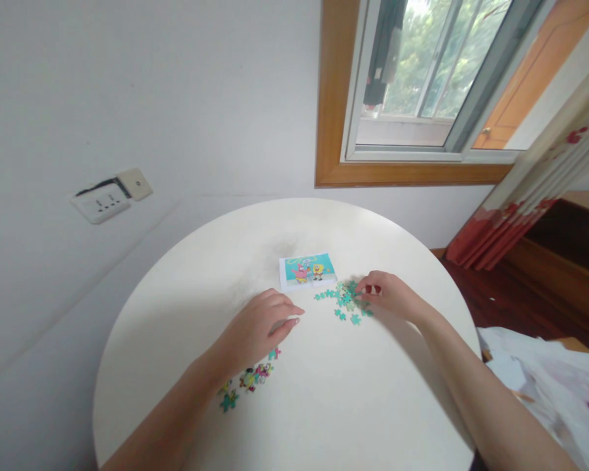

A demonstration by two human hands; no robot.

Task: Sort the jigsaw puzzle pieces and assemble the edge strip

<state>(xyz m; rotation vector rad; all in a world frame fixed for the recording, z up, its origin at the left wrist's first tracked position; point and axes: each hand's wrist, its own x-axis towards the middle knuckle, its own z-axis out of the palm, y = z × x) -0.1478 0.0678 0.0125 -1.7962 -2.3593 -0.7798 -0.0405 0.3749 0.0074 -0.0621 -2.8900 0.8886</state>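
pic card (308, 270) on tbl (324, 392) | pcs pile (345, 299) front-R of card | 2nd pile (248, 379) front-L

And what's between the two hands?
Teal puzzle pieces, scattered close to the right hand, then white tabletop toward the left hand. Shows in the head view.

No readable text, no legible labels or brands, no numbers or signs discernible

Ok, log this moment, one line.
right hand: at teal jigsaw pieces | left hand: open, near multicoloured jigsaw pieces | round white table beneath
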